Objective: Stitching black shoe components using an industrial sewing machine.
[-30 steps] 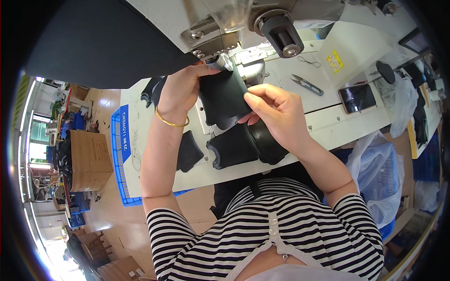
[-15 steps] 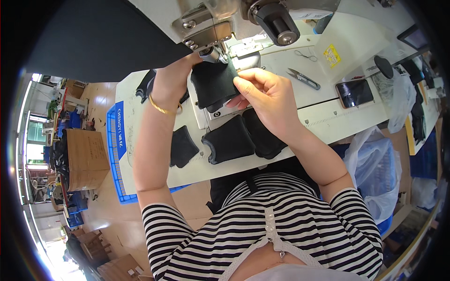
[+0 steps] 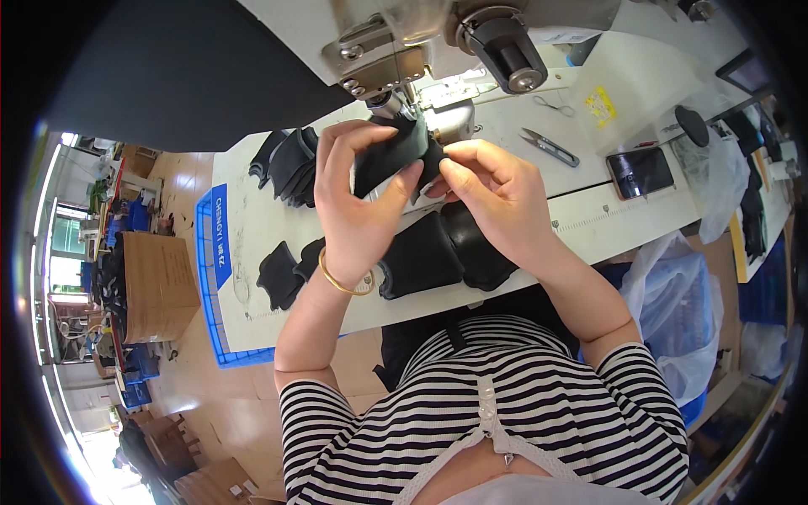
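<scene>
At the sewing machine [image 3: 383, 71], a black fabric piece [image 3: 387, 160] hangs under the needle area, bent over so a greyish-green face shows at its upper edge. My left hand [image 3: 358, 189], with a gold bangle on its wrist, curls round the piece's left side, fingers above and thumb below. At the right edge of the same piece, my right hand [image 3: 501, 198] pinches it between thumb and forefinger. More black pieces [image 3: 421, 257] lie on the white table just below my hands. The stitching point is partly hidden by the fabric.
Stacked black pieces [image 3: 295, 164] lie left of the machine, and a loose one [image 3: 280, 276] nearer me. To the right are thread snips [image 3: 551, 147], a phone [image 3: 640, 172] and a clear plastic bag [image 3: 673, 295]. A blue crate [image 3: 215, 311] stands by the table's left edge.
My left hand has come back from beside the machine's foot to the near left side of the fabric. The piece, flatter before, is now bent over. My right hand keeps its pinch.
</scene>
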The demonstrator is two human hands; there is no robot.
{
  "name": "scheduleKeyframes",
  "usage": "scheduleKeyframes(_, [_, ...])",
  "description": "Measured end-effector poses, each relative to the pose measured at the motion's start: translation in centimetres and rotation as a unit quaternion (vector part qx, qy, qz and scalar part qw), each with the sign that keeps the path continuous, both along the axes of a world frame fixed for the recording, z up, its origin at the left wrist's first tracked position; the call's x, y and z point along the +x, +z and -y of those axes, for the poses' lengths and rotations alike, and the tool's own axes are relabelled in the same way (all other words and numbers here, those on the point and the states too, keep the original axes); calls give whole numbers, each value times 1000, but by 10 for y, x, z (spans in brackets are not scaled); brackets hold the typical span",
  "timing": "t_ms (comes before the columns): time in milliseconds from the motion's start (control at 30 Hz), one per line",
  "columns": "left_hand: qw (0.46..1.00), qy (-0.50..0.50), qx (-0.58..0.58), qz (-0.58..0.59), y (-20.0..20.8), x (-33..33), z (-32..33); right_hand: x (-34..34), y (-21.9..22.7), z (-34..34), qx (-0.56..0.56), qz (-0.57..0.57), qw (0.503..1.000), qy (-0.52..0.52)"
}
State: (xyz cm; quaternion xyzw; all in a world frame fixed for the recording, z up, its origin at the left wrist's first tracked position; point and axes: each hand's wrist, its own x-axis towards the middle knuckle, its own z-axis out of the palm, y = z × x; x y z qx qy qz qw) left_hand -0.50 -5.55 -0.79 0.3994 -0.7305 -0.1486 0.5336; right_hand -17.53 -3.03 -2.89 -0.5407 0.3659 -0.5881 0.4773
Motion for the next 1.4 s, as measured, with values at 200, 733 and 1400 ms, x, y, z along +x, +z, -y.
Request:
scheduleKeyframes(200, [944, 56, -281, 165, -3, -7, 0, -6, 11, -4, 5, -56, 998, 21])
scheduleKeyframes(733, [873, 29, -405, 269, -11, -5, -1, -6, 15, -2, 29, -54, 998, 28])
scheduleKeyframes(1400, [876, 79, -408, 246, -12, -3, 6, 0, 18, 1, 27, -42, 999, 6])
